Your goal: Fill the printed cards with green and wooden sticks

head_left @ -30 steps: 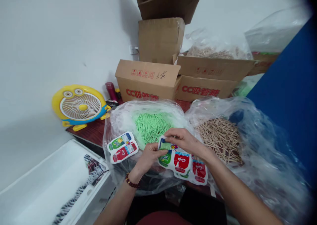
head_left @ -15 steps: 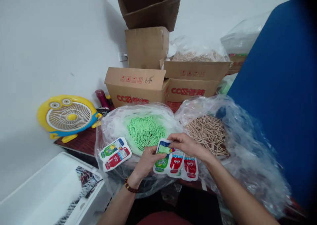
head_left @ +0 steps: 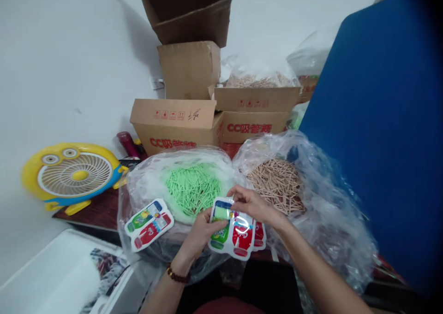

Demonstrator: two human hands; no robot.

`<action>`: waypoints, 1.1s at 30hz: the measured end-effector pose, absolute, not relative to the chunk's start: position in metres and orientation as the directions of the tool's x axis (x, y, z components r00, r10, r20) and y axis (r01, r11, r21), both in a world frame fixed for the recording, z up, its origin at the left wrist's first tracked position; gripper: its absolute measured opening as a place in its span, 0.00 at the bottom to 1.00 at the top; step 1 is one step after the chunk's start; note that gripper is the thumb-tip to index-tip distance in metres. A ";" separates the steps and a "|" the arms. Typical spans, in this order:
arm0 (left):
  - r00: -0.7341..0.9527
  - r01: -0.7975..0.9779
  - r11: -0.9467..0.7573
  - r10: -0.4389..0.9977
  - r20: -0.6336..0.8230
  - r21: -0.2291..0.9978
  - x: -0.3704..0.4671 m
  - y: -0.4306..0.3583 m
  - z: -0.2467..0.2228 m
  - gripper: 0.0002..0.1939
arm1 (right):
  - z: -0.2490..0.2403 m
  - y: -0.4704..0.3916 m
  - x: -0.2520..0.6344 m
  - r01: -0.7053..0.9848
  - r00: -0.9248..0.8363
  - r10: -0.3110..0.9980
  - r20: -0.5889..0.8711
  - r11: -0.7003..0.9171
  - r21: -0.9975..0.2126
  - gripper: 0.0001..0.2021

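My left hand (head_left: pixel 202 231) is closed on the left edge of a shiny candy packet (head_left: pixel 242 235) with Sprite and Cola bottle pictures, its thumb lying on the front. My right hand (head_left: pixel 254 206) pinches the packet's top edge, its fingertips partly hidden. Behind its right side shows part of another red Cola packet (head_left: pixel 260 236). Farther left, packets of the same kind (head_left: pixel 149 225) lie on a clear plastic bag. Just beyond my hands sit a heap of thin green sticks (head_left: pixel 194 189) and, to the right, a heap of brown sticks (head_left: pixel 275 182), each in an opened bag.
Cardboard boxes (head_left: pixel 256 127) stand at the back, some stacked. A yellow and blue fan (head_left: pixel 81 175) is at the left, near a dark red bottle (head_left: pixel 128 144). A white foam box (head_left: pixel 44 272) stands low at the left. A blue panel (head_left: pixel 367 120) rises at the right.
The packets in my hands have shifted against each other; the front one now covers most of the one behind. The view has turned slightly right. Both hands keep their hold.
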State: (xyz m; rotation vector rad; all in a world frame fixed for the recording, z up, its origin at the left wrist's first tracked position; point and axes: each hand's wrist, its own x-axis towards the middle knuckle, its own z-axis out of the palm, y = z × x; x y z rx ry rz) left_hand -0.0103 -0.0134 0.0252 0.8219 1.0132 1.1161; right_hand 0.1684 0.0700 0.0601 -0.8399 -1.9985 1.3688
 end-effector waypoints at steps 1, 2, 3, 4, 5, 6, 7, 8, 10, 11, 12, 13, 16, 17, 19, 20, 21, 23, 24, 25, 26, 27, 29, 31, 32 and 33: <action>0.127 -0.312 0.263 0.964 -0.234 0.913 -0.008 -0.013 0.025 0.18 | 0.058 0.070 0.172 0.184 -0.637 0.765 0.100 0.276 -0.943 0.12; 0.130 -0.310 0.267 0.963 -0.238 0.913 -0.005 -0.012 0.024 0.18 | 0.055 0.070 0.177 0.197 -0.633 0.769 0.086 0.268 -0.943 0.12; 0.130 -0.311 0.266 0.963 -0.236 0.913 -0.003 -0.012 0.024 0.18 | 0.053 0.071 0.182 0.220 -0.629 0.775 0.061 0.252 -0.942 0.11; 0.130 -0.312 0.259 0.965 -0.229 0.914 -0.001 -0.011 0.024 0.18 | 0.050 0.072 0.189 0.251 -0.620 0.784 0.029 0.233 -0.939 0.09; 0.130 -0.311 0.249 0.967 -0.219 0.917 0.000 -0.011 0.024 0.19 | 0.048 0.073 0.195 0.285 -0.609 0.793 -0.005 0.213 -0.935 0.08; 0.128 -0.303 0.238 0.970 -0.208 0.923 0.001 -0.011 0.024 0.20 | 0.046 0.073 0.201 0.312 -0.599 0.800 -0.034 0.195 -0.930 0.07; 0.128 -0.284 0.226 0.972 -0.197 0.932 0.003 -0.011 0.025 0.21 | 0.044 0.072 0.206 0.330 -0.591 0.805 -0.053 0.181 -0.926 0.07; 0.124 -0.258 0.210 0.975 -0.183 0.943 0.005 -0.012 0.025 0.23 | 0.044 0.071 0.210 0.336 -0.585 0.809 -0.058 0.176 -0.925 0.08; 0.090 -0.200 0.165 0.985 -0.149 0.966 0.010 -0.013 0.024 0.23 | 0.045 0.066 0.214 0.323 -0.573 0.819 -0.038 0.183 -0.929 0.07; 0.066 -0.171 0.142 0.989 -0.132 0.975 0.013 -0.013 0.024 0.24 | 0.047 0.062 0.214 0.311 -0.566 0.824 -0.024 0.186 -0.932 0.07; 0.042 -0.141 0.123 0.992 -0.118 0.982 0.017 -0.014 0.024 0.24 | 0.048 0.058 0.213 0.298 -0.556 0.831 -0.013 0.186 -0.936 0.07; 0.021 -0.115 0.111 0.994 -0.109 0.987 0.020 -0.015 0.023 0.24 | 0.049 0.055 0.211 0.285 -0.546 0.838 -0.002 0.183 -0.941 0.07; 0.016 -0.075 0.126 0.992 -0.125 0.989 0.027 -0.017 0.021 0.20 | 0.048 0.044 0.206 0.243 -0.532 0.847 0.006 0.159 -0.957 0.07; 0.023 -0.073 0.138 0.990 -0.137 0.988 0.028 -0.019 0.020 0.18 | 0.046 0.041 0.205 0.232 -0.532 0.847 0.004 0.151 -0.961 0.07; 0.031 -0.062 0.172 0.985 -0.171 0.983 0.028 -0.021 0.017 0.15 | 0.040 0.036 0.204 0.220 -0.534 0.846 0.002 0.142 -0.965 0.07; 0.031 -0.047 0.186 0.982 -0.185 0.981 0.028 -0.023 0.015 0.14 | 0.037 0.034 0.205 0.221 -0.539 0.842 0.005 0.147 -0.964 0.07; 0.033 -0.030 0.197 0.980 -0.196 0.980 0.027 -0.024 0.013 0.13 | 0.035 0.032 0.205 0.225 -0.546 0.837 0.011 0.159 -0.961 0.08; 0.050 0.008 0.202 0.978 -0.202 0.979 0.026 -0.026 0.009 0.12 | 0.030 0.031 0.208 0.239 -0.560 0.828 0.022 0.186 -0.953 0.10; 0.064 0.027 0.197 0.978 -0.199 0.980 0.026 -0.026 0.007 0.11 | 0.029 0.031 0.210 0.247 -0.562 0.827 0.023 0.194 -0.949 0.11; 0.081 0.044 0.191 0.978 -0.194 0.981 0.026 -0.026 0.006 0.10 | 0.028 0.031 0.212 0.252 -0.564 0.825 0.020 0.195 -0.948 0.12; 0.102 0.061 0.188 0.976 -0.194 0.980 0.027 -0.025 0.005 0.10 | 0.026 0.032 0.214 0.253 -0.565 0.825 0.014 0.190 -0.949 0.13; 0.121 0.073 0.191 0.973 -0.198 0.979 0.029 -0.024 0.005 0.10 | 0.025 0.032 0.217 0.252 -0.567 0.824 0.007 0.181 -0.951 0.14; 0.156 0.083 0.197 0.966 -0.208 0.977 0.032 -0.022 0.005 0.09 | 0.022 0.032 0.221 0.258 -0.571 0.821 -0.013 0.164 -0.952 0.15; 0.185 0.071 0.204 0.959 -0.213 0.977 0.036 -0.020 0.004 0.08 | 0.019 0.032 0.225 0.270 -0.572 0.820 -0.026 0.158 -0.950 0.16; 0.198 0.057 0.207 0.956 -0.215 0.977 0.037 -0.019 0.003 0.09 | 0.018 0.032 0.227 0.277 -0.580 0.814 -0.029 0.163 -0.947 0.16; 0.212 0.043 0.216 0.952 -0.220 0.976 0.038 -0.019 0.003 0.09 | 0.017 0.034 0.230 0.278 -0.595 0.803 -0.028 0.174 -0.945 0.16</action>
